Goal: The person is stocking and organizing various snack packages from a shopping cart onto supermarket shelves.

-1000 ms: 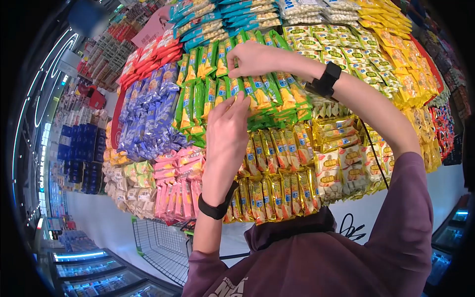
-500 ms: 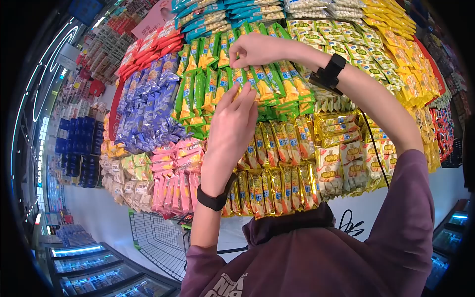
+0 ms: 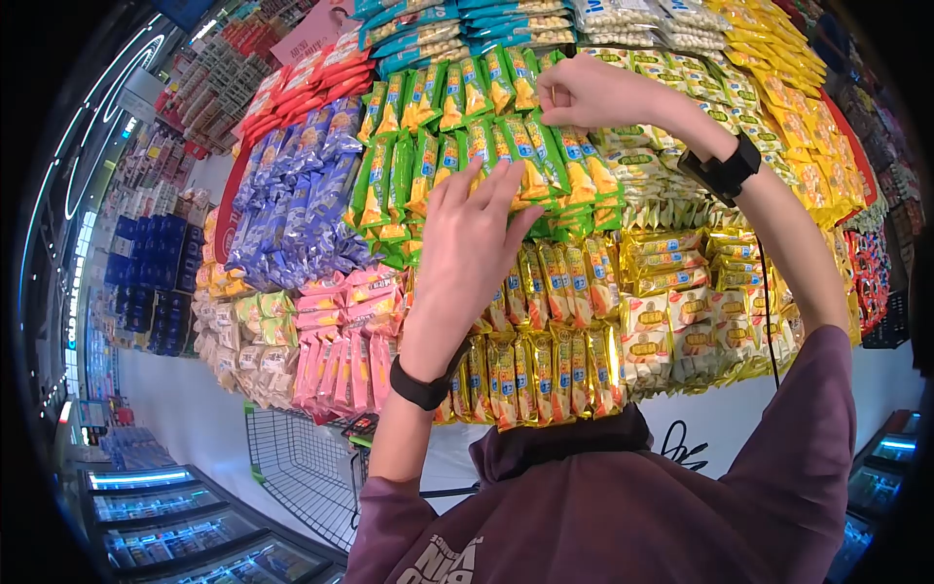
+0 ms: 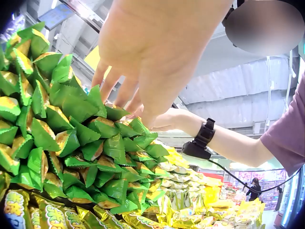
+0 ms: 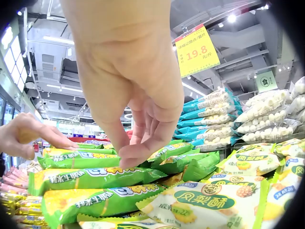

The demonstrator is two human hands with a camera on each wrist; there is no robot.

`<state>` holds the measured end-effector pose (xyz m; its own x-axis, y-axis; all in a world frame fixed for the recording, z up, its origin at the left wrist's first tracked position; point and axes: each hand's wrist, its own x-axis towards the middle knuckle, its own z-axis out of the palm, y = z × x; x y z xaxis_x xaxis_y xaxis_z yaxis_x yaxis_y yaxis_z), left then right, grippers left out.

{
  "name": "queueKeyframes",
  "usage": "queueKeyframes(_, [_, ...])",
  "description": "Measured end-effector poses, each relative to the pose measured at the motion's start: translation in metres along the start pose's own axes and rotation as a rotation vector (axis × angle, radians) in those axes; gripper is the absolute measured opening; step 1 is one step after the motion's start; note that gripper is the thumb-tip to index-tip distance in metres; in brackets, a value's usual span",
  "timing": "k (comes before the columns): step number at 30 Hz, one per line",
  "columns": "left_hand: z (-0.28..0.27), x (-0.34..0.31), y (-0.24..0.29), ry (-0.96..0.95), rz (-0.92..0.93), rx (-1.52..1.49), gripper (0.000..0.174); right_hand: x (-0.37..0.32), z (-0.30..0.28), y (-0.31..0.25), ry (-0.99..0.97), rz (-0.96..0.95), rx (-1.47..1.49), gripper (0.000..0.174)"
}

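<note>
L hand (image 3: pixel 467 243) is lying flat on the green packets (image 3: pixel 399 185), fingers straight and spread, palm pressing the glossy film; grip released, holding nothing. R hand (image 3: pixel 595 92) is reaching higher up the same stack, thumb and forefinger curling together on the crimped end of one of the packets, so the grip is pinching it; the packet is sitting in its row at the upper right edge of the green block. The packets are long, narrow pillow shapes of shiny plastic w/ yellow print and serrated end seals, overlapping in rows like shingles. Directly below them, gold foil packets (image 3: pixel 555 282) are standing in two tiers, reflective and crinkled. To the L, blue packets (image 3: pixel 292 204) are lying in a slanting heap, w/ pink packets (image 3: pixel 336 341) under those. Beside the R fingertips, broader white-and-green packets (image 5: pixel 209 202) w/ a pineapple print are lying flat. A black strap (image 3: pixel 423 389) is circling the L wrist. A wire cart (image 3: pixel 297 467), thin metal grid, is standing below the display. A yellow price card (image 5: pixel 196 51) is hanging overhead.
</note>
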<state>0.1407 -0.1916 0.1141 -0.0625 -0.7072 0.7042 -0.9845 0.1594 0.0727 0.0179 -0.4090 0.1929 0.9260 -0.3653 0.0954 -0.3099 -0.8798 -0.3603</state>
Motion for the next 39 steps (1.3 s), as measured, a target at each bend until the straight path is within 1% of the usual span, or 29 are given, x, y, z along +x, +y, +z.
queueKeyframes(2, [0.001, 0.003, 0.004, 0.019, 0.043, 0.058, 0.044, -0.006, -0.003, -0.001, -0.014, 0.062, 0.031, 0.025])
queueKeyframes(5, [0.003, 0.007, 0.008, -0.001, 0.052, 0.041, 0.043, -0.013, -0.004, -0.004, -0.055, 0.178, 0.139, 0.026])
queueKeyframes(8, [0.007, 0.008, 0.006, -0.029, 0.031, 0.027, 0.041, -0.011, 0.005, 0.002, -0.031, 0.215, 0.131, 0.024])
queueKeyframes(11, [0.005, 0.008, 0.008, -0.035, 0.011, 0.003, 0.038, -0.005, 0.014, 0.01, 0.042, 0.151, 0.142, 0.019])
queueKeyframes(14, [0.005, 0.009, 0.011, -0.04, -0.006, -0.014, 0.038, -0.002, 0.023, 0.017, 0.158, 0.056, 0.138, 0.013])
queueKeyframes(17, [0.005, 0.009, 0.015, -0.036, -0.025, -0.027, 0.038, -0.004, 0.024, 0.017, 0.19, -0.035, -0.064, 0.016])
queueKeyframes(20, [0.009, 0.008, 0.013, -0.05, -0.017, -0.019, 0.037, -0.004, 0.028, 0.005, 0.331, -0.118, -0.19, 0.021])
queueKeyframes(23, [0.013, 0.009, 0.019, -0.047, 0.027, 0.071, 0.037, 0.006, 0.038, 0.012, 0.414, -0.209, -0.249, 0.027])
queueKeyframes(29, [0.015, 0.011, 0.023, -0.062, 0.015, 0.043, 0.035, 0.003, 0.024, -0.002, 0.246, -0.137, -0.12, 0.031])
queueKeyframes(32, [0.015, 0.013, 0.025, -0.063, 0.006, 0.041, 0.035, 0.011, 0.029, 0.01, 0.229, -0.186, -0.101, 0.032])
queueKeyframes(35, [0.017, 0.014, 0.028, -0.05, 0.023, 0.003, 0.032, 0.009, 0.025, 0.009, 0.174, -0.081, -0.054, 0.03])
queueKeyframes(38, [0.016, 0.014, 0.029, -0.045, 0.033, -0.001, 0.034, 0.008, 0.022, 0.009, 0.083, 0.031, 0.148, 0.027])
queueKeyframes(39, [0.017, 0.014, 0.029, -0.051, 0.037, -0.004, 0.034, 0.007, 0.02, 0.009, 0.07, 0.031, 0.183, 0.027])
